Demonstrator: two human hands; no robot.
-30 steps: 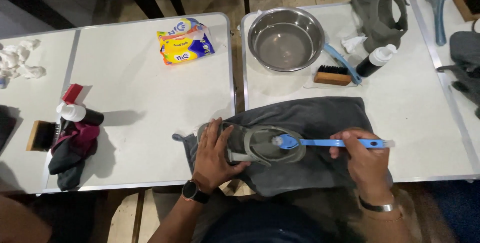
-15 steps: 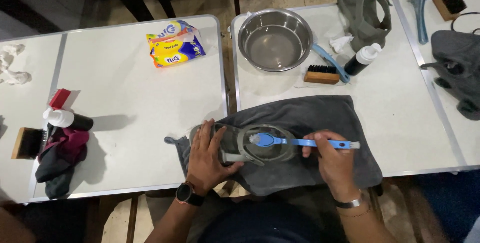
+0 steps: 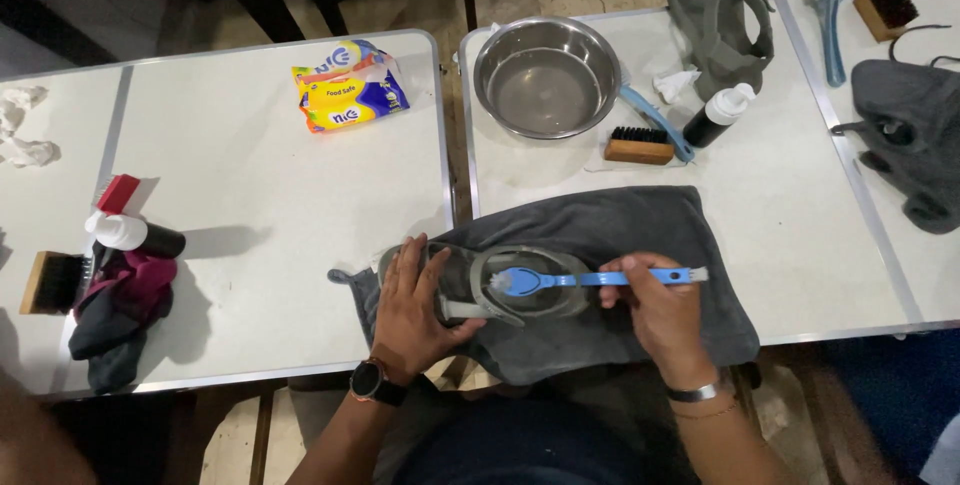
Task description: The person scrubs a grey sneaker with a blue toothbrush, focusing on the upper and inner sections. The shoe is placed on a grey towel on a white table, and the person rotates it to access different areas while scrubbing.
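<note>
A grey shoe (image 3: 540, 297) lies on its side on a dark grey towel (image 3: 620, 235) at the near edge of the white table. My left hand (image 3: 412, 310) presses flat on the shoe's left end and holds it down. My right hand (image 3: 655, 310) grips a blue long-handled brush (image 3: 600, 279), whose bristle head rests on the middle of the shoe. The second grey shoe (image 3: 722, 20) stands at the back of the table, beyond the bowl.
A steel bowl (image 3: 545, 75) with water, a wooden brush (image 3: 640, 146) and a black bottle with white cap (image 3: 720, 115) sit behind the towel. A yellow-blue wipes pack (image 3: 350, 85) lies on the left table (image 3: 260, 195). Dark cloths, bottle and brush at far left; grey cloth (image 3: 915, 135) at right.
The view has shifted, so everything sits further left in the frame. My hands keep their places on the shoe and the brush; the brush head stays on the shoe.
</note>
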